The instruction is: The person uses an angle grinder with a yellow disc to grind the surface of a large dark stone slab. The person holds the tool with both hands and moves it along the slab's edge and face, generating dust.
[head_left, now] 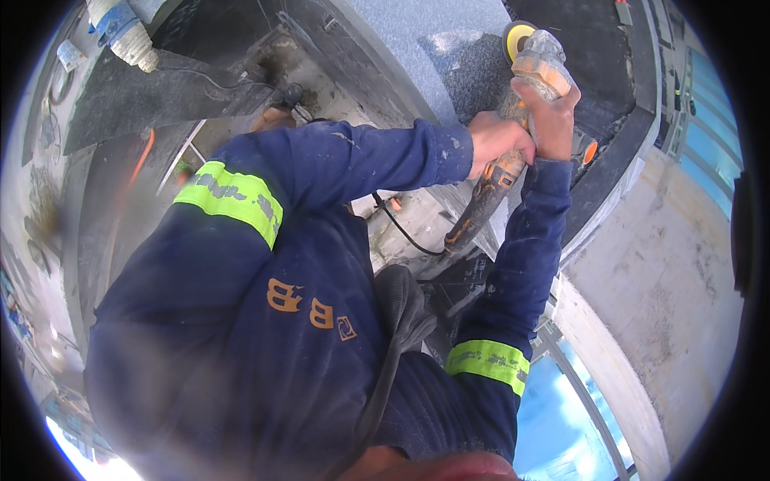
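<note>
While close together, hands (496, 143) around grinder (504, 171).

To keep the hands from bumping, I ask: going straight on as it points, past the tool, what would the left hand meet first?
Past the grinder it grips, the left hand would probably meet the right hand, though depth is unclear.

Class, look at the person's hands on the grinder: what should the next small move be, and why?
Probably a slight tilt of the grinder to check how its yellow disc meets the surface: the left hand and right hand both grip the tool, and the disc appears beside the grey slab, but contact cannot be told from this view.
</note>
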